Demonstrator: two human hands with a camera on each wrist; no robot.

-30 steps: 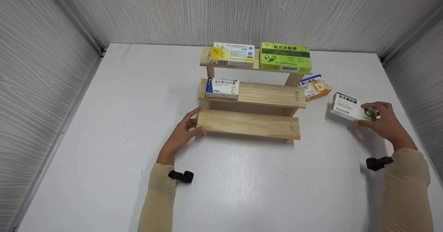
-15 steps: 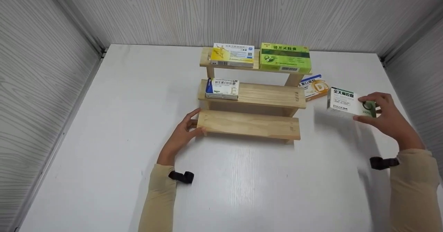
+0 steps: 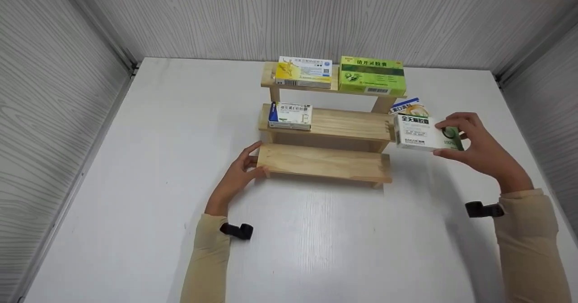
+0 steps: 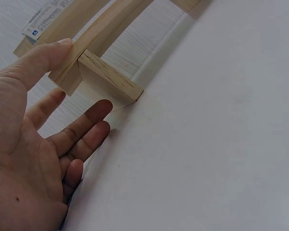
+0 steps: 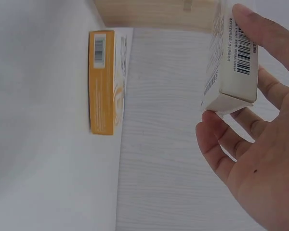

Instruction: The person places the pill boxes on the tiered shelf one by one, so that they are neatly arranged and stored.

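My right hand [image 3: 478,147] pinches a white and green medicine box [image 3: 417,133] by its right end, between thumb and fingers. The box is held above the table, its left end overlapping the right end of the middle shelf in the head view. Its barcode side shows in the right wrist view. At the left end of a three-step wooden display rack [image 3: 325,160], my left hand [image 3: 237,174] grips the lowest step. Up close, the left thumb [image 4: 53,55] lies on the board's edge with the index finger behind it; the other fingers extend beside the rack's leg.
On the top step sit a yellow-white box [image 3: 303,72] and a green box [image 3: 372,76]. A blue-white box [image 3: 290,115] lies on the middle step's left. Behind the held box, an orange-sided vitamin D box [image 5: 101,82] lies on the table, partly covered in the head view.
My right hand has raised the white and green box off the table area, tipped its face more toward the camera, then carried it left to the rack. My left hand stays put.
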